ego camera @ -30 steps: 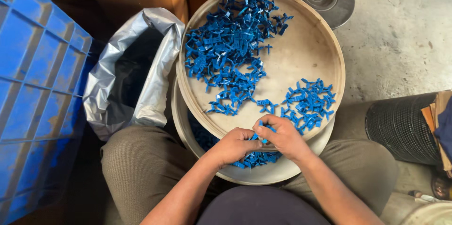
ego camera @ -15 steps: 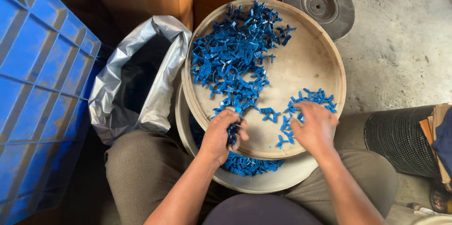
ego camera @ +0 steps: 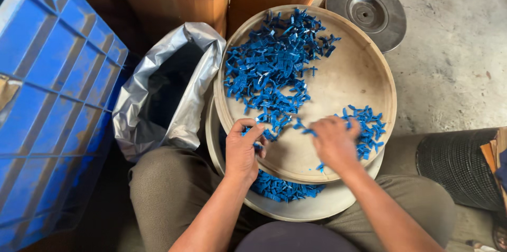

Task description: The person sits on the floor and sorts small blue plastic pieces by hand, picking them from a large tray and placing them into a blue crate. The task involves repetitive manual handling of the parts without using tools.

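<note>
From the head camera, your left hand (ego camera: 244, 149) curls at the near rim of the round beige tray (ego camera: 381, 80), fingers closed around a few of the small blue plastic pieces (ego camera: 272, 70), while your right hand (ego camera: 334, 141) lies palm down and loosely spread on the tray floor, touching the smaller cluster of blue pieces (ego camera: 365, 128) without gripping any you can see. A second tray (ego camera: 317, 207) beneath holds more pieces, with a silver-lined bag (ego camera: 174, 91) and blue crate (ego camera: 50, 104) to your left.
</note>
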